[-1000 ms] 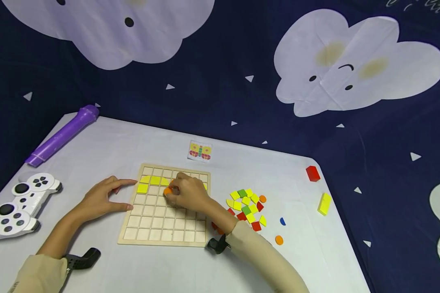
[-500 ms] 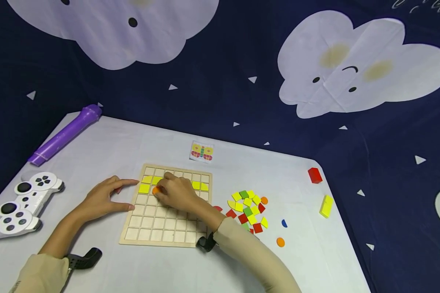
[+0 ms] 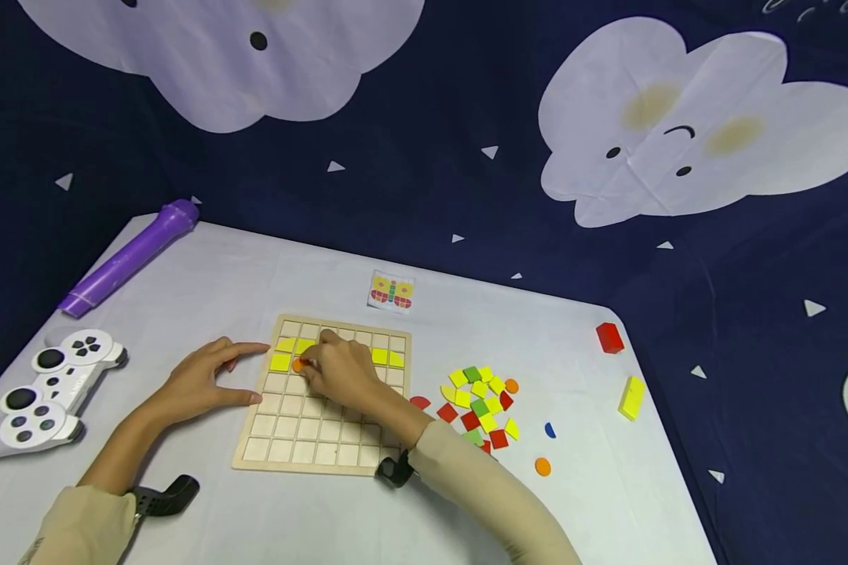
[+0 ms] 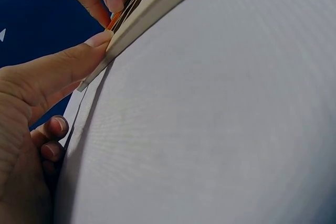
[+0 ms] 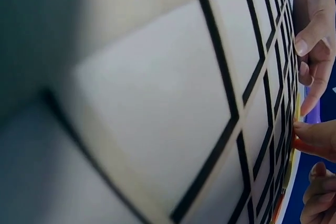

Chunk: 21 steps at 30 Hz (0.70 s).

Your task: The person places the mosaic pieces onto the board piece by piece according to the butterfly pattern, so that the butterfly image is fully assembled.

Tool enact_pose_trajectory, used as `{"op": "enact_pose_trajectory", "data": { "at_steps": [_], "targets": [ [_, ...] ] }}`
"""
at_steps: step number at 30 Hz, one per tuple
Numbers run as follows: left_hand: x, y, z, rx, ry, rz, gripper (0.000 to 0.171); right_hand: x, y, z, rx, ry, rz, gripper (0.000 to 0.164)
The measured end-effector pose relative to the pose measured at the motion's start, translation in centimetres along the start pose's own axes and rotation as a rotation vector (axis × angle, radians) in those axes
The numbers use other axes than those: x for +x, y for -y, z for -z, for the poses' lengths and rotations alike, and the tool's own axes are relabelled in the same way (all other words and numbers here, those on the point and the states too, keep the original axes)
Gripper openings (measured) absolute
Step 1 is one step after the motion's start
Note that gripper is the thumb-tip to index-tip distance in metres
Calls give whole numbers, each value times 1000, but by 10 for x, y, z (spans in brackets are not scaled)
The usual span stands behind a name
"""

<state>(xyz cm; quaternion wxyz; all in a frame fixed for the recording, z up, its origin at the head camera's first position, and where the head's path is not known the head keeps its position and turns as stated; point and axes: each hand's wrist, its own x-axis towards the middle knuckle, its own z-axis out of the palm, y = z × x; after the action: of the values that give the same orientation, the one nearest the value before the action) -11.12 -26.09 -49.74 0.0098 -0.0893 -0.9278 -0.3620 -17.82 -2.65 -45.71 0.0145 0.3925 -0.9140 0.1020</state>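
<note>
A wooden grid board [image 3: 283, 465] lies on the table with yellow tiles [image 3: 279, 362] in its upper rows. My right hand [image 3: 342, 369] is over the board's upper left part and pinches an orange disc [image 3: 298, 366] at a cell beside a yellow tile. The palm and fingers hide some of the cells behind. My left hand [image 3: 201, 379] rests at the board's left edge, thumb and index finger spread apart and touching the rim. In the left wrist view the thumb [image 4: 79, 61] presses against the board's side.
Loose yellow, green and red pieces [image 3: 480, 409] lie right of the board, with an orange disc [image 3: 542, 467] and a blue half-disc [image 3: 550, 430]. A butterfly picture card [image 3: 392, 292] lies behind. A game controller [image 3: 56, 388], purple microphone [image 3: 130, 257], red block [image 3: 610, 338] and yellow block [image 3: 632, 398] stand around.
My right hand has moved left across the board with the orange disc, then lowered it to a cell. Yellow tiles at the right came into sight. The left hand has stayed at the edge.
</note>
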Motion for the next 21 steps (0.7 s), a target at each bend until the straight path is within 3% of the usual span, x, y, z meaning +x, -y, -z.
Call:
{"op": "enact_pose_trajectory", "data": {
  "at_steps": [11, 21],
  "targets": [
    [1, 0, 0, 6, -3, -15, 76, -3, -2, 3, 24, 47, -13, 28],
    [5, -2, 4, 4, 75, -4, 78, -18, -6, 12, 44, -42, 20, 30]
  ]
}}
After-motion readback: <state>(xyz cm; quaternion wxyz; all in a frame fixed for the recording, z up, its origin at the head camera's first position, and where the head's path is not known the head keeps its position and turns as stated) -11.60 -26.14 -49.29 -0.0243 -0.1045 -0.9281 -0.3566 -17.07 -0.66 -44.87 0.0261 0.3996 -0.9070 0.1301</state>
